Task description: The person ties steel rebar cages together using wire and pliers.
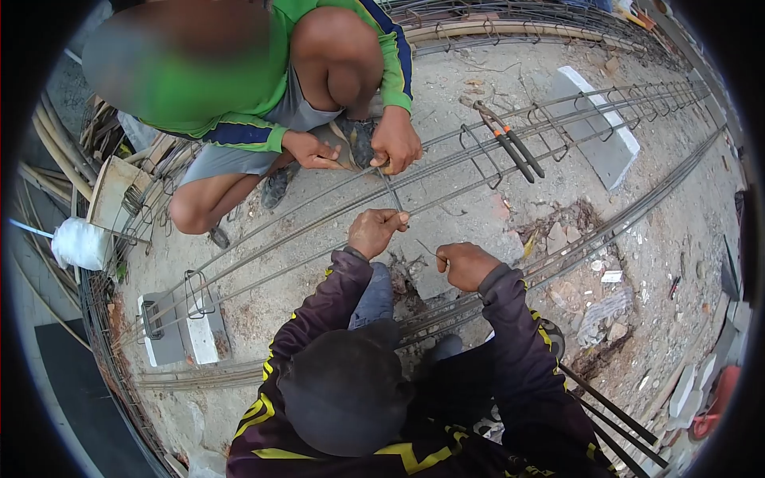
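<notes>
My left hand point(378, 232) is closed, thumb and fingers pinched at the near corner of a steel stirrup point(390, 188) on the long rebars point(319, 213). In my right hand point(468, 266), held closed a little to the right, is a thin tie wire point(425, 248) whose end points toward the left hand. A co-worker in a green shirt squats across from me. One of their hands point(397, 142) grips the stirrup's far side, and the other hand point(311, 150) is near the bars.
Orange-and-black pincers point(510, 142) lie across the rebars. Concrete blocks point(613, 151) sit under the cage at the right, and another block point(202, 330) at the left. More bars point(613, 227) run along the ground near my feet. Rubble point(610, 315) lies at right.
</notes>
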### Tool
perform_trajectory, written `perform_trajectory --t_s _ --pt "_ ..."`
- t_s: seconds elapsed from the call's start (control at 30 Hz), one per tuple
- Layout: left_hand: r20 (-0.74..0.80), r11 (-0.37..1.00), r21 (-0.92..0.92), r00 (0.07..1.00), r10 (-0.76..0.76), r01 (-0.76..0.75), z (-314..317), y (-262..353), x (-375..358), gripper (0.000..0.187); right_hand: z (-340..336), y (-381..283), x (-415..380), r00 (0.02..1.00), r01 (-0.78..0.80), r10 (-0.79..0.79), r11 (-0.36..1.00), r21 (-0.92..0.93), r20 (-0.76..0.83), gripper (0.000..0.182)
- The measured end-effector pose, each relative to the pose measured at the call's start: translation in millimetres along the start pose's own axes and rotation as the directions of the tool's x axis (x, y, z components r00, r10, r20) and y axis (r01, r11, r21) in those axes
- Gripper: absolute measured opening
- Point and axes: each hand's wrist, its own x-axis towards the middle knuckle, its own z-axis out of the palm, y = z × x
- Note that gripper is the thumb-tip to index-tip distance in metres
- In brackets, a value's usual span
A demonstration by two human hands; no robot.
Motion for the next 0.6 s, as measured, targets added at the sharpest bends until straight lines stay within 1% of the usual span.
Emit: perform_trajectory --t_s 0.03,0.13,0.17,0.2,0.3,0.33,0.4,0.43,0.5,0.53,0.57,0.6 --pt "0.014 1.0 0.005 1.0 -0.009 0.009 -1 1 0 0.045 -1 2 1 1.0 0.001 -0.001 1.0 -0.008 -0.011 0.012" --pt "0.003 0.993 -0.117 1.0 0.021 -0.02 2 -1 2 0.044 -3 8 8 0.998 -0.006 0.006 1.0 -0.004 -0.058 0.012" --pt "0.035 0.995 -0.091 0.999 -0.026 0.029 -1 6 0 0.043 -2 10 12 0.998 -0.001 0.001 1.0 0.001 -0.069 0.012" --pt "0.046 0.995 -0.1 0.999 -0.012 0.016 0 4 2 0.043 -3 9 17 0.997 0.012 -0.012 1.0 0.002 -0.078 0.013" --pt "0.074 0.994 -0.11 0.997 0.011 -0.003 0 -5 6 0.041 -9 4 29 0.998 0.064 -0.064 0.998 0.009 0.008 0.014" --pt "0.065 0.993 -0.116 0.997 0.03 -0.023 1 -7 7 0.043 -11 1 33 0.997 0.071 -0.071 0.997 0.018 0.038 0.012" --pt "0.038 0.989 -0.132 0.997 0.065 -0.06 4 -13 8 0.048 -17 -4 39 0.99 0.091 -0.094 0.995 0.029 0.104 0.016" --pt "0.041 0.986 -0.156 0.996 0.074 -0.067 5 -14 10 0.047 -21 -6 41 0.987 0.095 -0.099 0.995 0.04 0.124 0.016" --pt "0.05 0.989 -0.131 0.996 0.07 -0.063 5 -14 9 0.047 -28 -12 44 0.977 0.12 -0.127 0.992 0.051 0.174 0.017" --pt "0.042 0.991 -0.123 0.997 0.063 -0.058 4 -14 10 0.047 -30 -14 48 0.975 0.08 -0.106 0.988 0.133 0.196 0.015" --pt "0.034 0.997 -0.058 0.998 0.054 -0.052 -1 -4 5 0.046 -32 -15 50 0.97 0.036 -0.085 0.977 0.211 0.227 0.013" --pt "0.033 0.996 -0.069 0.998 0.05 -0.048 -3 -6 6 0.046 -32 -16 50 0.963 -0.02 -0.058 0.958 0.286 0.263 0.013"
